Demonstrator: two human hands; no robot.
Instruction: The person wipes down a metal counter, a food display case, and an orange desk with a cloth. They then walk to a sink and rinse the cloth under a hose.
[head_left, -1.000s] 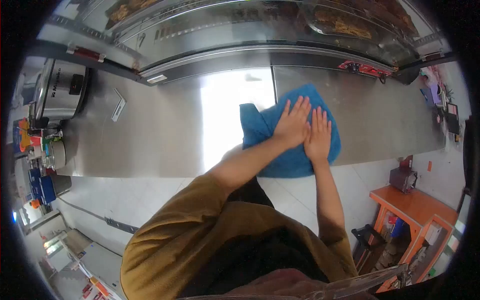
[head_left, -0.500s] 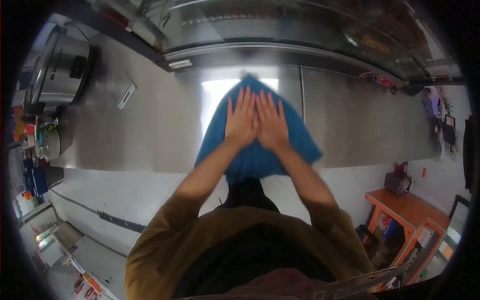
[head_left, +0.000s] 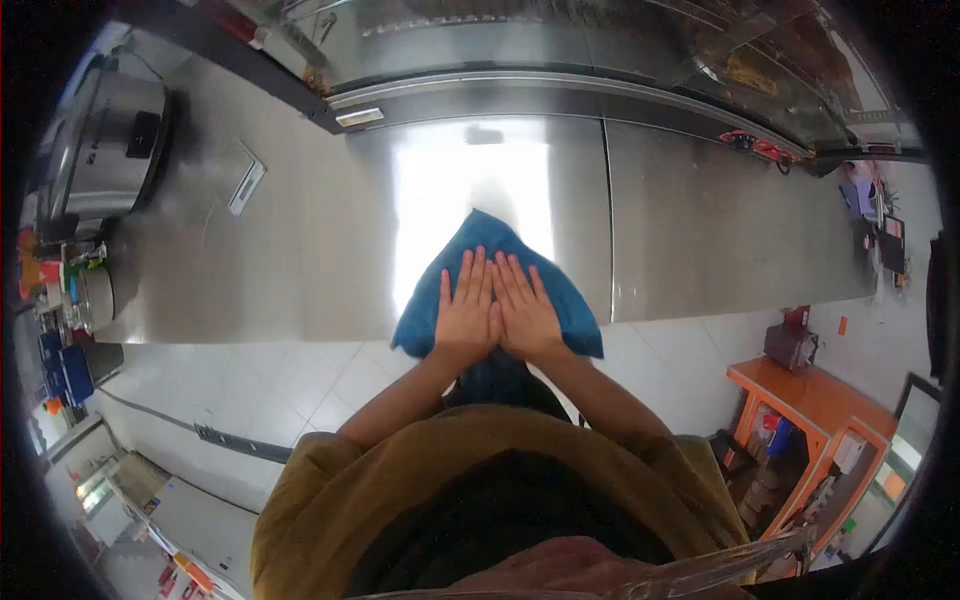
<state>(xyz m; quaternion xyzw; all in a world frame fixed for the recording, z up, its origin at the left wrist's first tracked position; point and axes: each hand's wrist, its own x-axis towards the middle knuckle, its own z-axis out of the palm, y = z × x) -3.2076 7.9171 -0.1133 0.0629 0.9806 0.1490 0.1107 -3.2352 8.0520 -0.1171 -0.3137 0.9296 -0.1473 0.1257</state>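
Observation:
A blue cloth [head_left: 480,232] lies spread on the shiny steel countertop [head_left: 300,230], its pointed end towards the back and its lower part at the front edge. My left hand [head_left: 465,312] rests flat on the cloth with the fingers stretched forward. Beside it, my right hand [head_left: 526,315] is pressed flat on the same cloth, fingers also straight. The two thumbs meet or nearly meet in the middle. Neither hand grips the cloth.
A large steel cooker [head_left: 115,140] stands at the left end of the counter, near a small flat plate [head_left: 246,178]. Glass-fronted equipment with a metal frame [head_left: 560,88] runs along the back. To the lower right is an orange table [head_left: 820,395].
Both hands have drawn the cloth back towards my body, to the counter's front edge. More bright, reflective steel shows behind it.

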